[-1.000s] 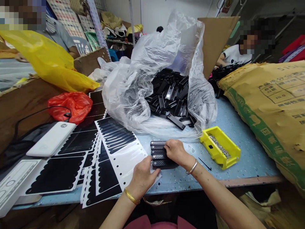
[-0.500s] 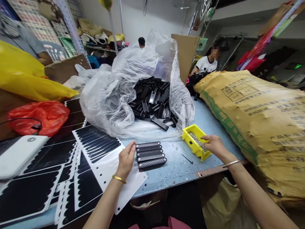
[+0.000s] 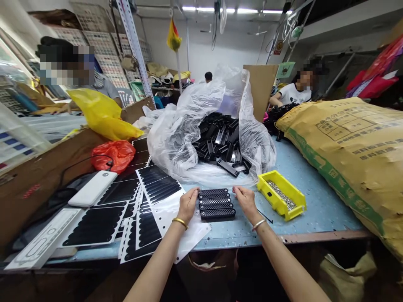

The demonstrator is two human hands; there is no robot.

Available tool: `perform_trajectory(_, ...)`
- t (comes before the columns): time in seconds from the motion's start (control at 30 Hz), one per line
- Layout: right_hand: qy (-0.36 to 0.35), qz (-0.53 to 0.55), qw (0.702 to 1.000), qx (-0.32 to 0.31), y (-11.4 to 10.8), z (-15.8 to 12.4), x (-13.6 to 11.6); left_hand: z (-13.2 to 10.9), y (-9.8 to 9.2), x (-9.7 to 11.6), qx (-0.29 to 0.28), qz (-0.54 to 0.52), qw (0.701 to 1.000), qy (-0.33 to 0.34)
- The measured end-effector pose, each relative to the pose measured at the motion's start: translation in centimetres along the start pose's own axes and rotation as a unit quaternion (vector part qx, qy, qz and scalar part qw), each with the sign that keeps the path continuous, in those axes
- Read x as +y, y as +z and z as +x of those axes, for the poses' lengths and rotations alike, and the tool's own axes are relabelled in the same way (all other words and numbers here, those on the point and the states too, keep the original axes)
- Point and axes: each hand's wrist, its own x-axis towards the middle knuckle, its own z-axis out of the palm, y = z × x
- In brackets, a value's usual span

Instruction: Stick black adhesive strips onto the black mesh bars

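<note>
2 hands [image 3: 188,204] [image 3: 247,203] beside black strips [image 3: 216,202], fingers [image 3: 238,191] narrow, anything between their tips indistinct.

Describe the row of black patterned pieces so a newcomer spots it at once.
Start at the big translucent bag on the blue table. Nearer the viewer, between left hand and right hand, lie the black patterned pieces. Unlike the bag's jumbled parts, they sit neatly side by side.

Right hand [image 3: 247,202] out of bin [image 3: 274,202], near strips [image 3: 216,201]
</note>
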Motion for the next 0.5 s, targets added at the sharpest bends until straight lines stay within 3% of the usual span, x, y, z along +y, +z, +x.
perform_trajectory(0.2, -0.012, 0.018, 0.999, 0.026, 2.4, -0.3, -0.6, -0.4, 0.1, 0.4, -0.008, 0.018, 1.0, 0.0)
perform_trajectory(0.5, 0.018, 0.081, 0.996, 0.036, 2.2, -0.7, -0.2, -0.6, 0.0, 0.6, -0.019, 0.058, 0.998, 0.003)
